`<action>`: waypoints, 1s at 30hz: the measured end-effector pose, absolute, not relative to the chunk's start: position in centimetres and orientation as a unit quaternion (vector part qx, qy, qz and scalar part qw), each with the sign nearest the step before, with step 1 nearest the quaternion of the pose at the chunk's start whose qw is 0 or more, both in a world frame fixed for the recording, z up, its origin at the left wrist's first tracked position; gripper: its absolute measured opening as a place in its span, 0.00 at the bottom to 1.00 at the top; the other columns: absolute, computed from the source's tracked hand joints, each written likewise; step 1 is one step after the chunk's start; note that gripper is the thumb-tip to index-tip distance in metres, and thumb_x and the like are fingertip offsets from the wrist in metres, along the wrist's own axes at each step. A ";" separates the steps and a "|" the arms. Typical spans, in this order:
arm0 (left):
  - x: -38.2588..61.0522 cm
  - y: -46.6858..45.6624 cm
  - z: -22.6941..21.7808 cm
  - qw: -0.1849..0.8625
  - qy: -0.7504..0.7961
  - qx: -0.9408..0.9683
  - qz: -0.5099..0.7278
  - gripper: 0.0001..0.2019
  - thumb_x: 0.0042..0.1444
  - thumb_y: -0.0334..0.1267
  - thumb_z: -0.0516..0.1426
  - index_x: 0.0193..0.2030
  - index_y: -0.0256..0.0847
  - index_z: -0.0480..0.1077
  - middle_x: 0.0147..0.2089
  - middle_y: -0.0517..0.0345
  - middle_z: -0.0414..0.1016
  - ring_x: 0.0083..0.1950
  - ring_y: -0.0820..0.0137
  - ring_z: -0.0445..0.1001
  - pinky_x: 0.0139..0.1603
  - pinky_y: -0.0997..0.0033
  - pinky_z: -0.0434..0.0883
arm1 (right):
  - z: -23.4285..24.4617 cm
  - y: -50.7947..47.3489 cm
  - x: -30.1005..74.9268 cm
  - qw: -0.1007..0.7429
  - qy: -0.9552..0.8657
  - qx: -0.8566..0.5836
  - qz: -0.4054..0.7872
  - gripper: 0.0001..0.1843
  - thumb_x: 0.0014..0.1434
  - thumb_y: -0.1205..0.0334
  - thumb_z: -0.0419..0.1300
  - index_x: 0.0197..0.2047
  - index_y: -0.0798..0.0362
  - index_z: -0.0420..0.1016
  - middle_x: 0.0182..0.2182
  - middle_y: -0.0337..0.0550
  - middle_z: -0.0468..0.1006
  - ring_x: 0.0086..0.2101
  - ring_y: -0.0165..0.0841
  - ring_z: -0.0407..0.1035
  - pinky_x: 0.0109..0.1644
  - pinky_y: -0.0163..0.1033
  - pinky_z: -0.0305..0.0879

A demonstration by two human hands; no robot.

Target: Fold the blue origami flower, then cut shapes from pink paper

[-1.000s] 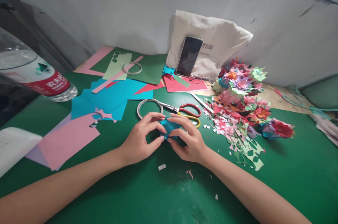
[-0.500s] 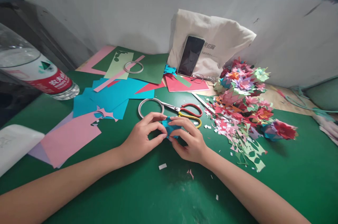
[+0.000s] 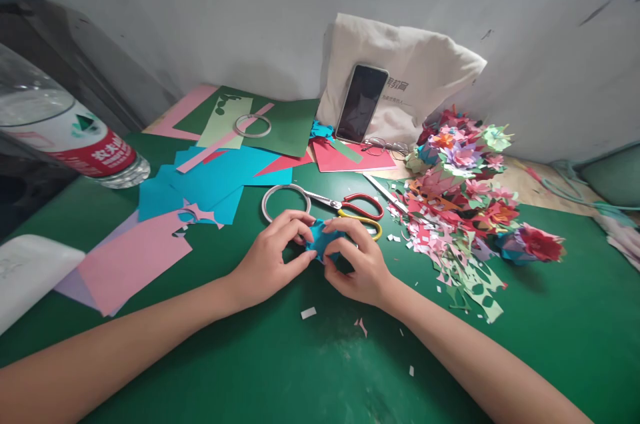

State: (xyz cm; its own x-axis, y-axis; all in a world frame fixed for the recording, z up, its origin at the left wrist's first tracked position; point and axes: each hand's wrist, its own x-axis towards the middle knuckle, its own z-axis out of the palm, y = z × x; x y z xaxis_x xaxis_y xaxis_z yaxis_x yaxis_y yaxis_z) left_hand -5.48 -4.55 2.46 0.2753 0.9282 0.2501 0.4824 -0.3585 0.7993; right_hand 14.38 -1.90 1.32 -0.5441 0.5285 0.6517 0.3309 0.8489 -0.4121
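Observation:
Between both hands is a small blue paper cut-out with a scalloped edge, partly hidden by fingers. My left hand pinches its left side between thumb and fingers. On the opposite side, my right hand grips it with curled fingers. Just beyond the hands lie scissors with one red and one yellow handle loop. A roll of tape rests against the scissors' blades. A small white paper piece lies on the green table nearer to me.
Blue sheets and a pink sheet lie at left, near a large water bottle. A phone leans on a cloth bag. Paper flowers and paper scraps cover the right. Another tape roll lies behind.
The fingers have shifted on the blue paper, and more of its flat face now shows between the hands. The other things stay in place.

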 end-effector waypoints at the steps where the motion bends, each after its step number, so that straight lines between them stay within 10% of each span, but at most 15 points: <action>1: -5.5 -4.6 2.4 0.309 0.476 0.737 0.368 0.03 0.58 0.33 0.57 0.38 0.43 0.68 0.54 0.51 0.69 0.49 0.66 0.74 0.45 0.68 0.75 | 1.4 -1.9 14.4 0.408 -0.870 -0.249 0.124 0.12 0.53 0.74 0.57 0.37 0.48 0.65 0.45 0.50 0.71 0.47 0.42 0.71 0.48 0.50 0.73; 10: -5.5 -4.8 2.5 0.301 0.469 0.747 0.363 0.13 0.52 0.35 0.61 0.45 0.44 0.67 0.53 0.52 0.69 0.40 0.69 0.72 0.39 0.69 0.74 | 2.8 -1.9 14.8 0.360 -0.882 -0.217 0.213 0.14 0.57 0.68 0.55 0.48 0.50 0.65 0.55 0.56 0.70 0.61 0.48 0.62 0.61 0.56 0.65; 30: -5.4 -4.6 2.7 0.328 0.463 0.743 0.355 0.08 0.58 0.34 0.57 0.45 0.43 0.66 0.44 0.57 0.70 0.42 0.69 0.70 0.41 0.71 0.71 | 2.2 -1.9 14.6 0.380 -0.882 -0.226 0.163 0.12 0.54 0.72 0.58 0.42 0.50 0.66 0.49 0.54 0.71 0.56 0.45 0.68 0.57 0.51 0.68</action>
State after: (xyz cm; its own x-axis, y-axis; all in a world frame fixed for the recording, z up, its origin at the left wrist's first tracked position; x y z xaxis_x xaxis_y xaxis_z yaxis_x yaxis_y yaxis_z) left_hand -5.44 -4.56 2.67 0.3193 0.9209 0.2236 0.4546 -0.3558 0.8165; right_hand 14.65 -1.89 2.19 -0.6096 0.5218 0.5967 0.2742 0.8451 -0.4589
